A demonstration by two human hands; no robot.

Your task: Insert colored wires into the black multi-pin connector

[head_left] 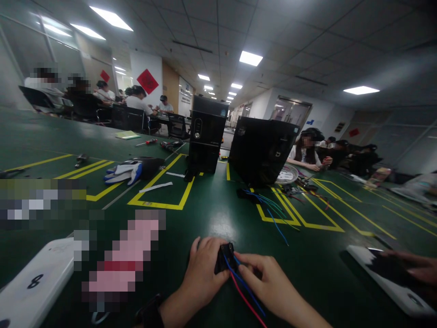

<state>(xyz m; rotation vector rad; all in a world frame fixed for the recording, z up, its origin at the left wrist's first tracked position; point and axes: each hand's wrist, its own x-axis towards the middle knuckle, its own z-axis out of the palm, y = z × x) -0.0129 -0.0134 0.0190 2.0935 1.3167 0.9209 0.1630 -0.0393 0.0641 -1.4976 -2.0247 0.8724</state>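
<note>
My left hand (204,269) is closed around a small black block-shaped electrical part (226,251), just above the green table. Its exact kind is hard to make out. Blue wires (253,296) and a red wire (241,295) run from the part down toward the lower right. At the part's right side, my right hand (264,272) pinches a blue wire between thumb and fingers. The fingertips cover the spot where that wire meets the part.
Two black computer cases (208,136) (262,150) stand ahead on the green table (218,205). Loose wires (273,205), gloves (128,172) and a screwdriver (146,142) lie around. White trays (41,278) (385,278) flank me; another person's hand (423,269) is at the right one.
</note>
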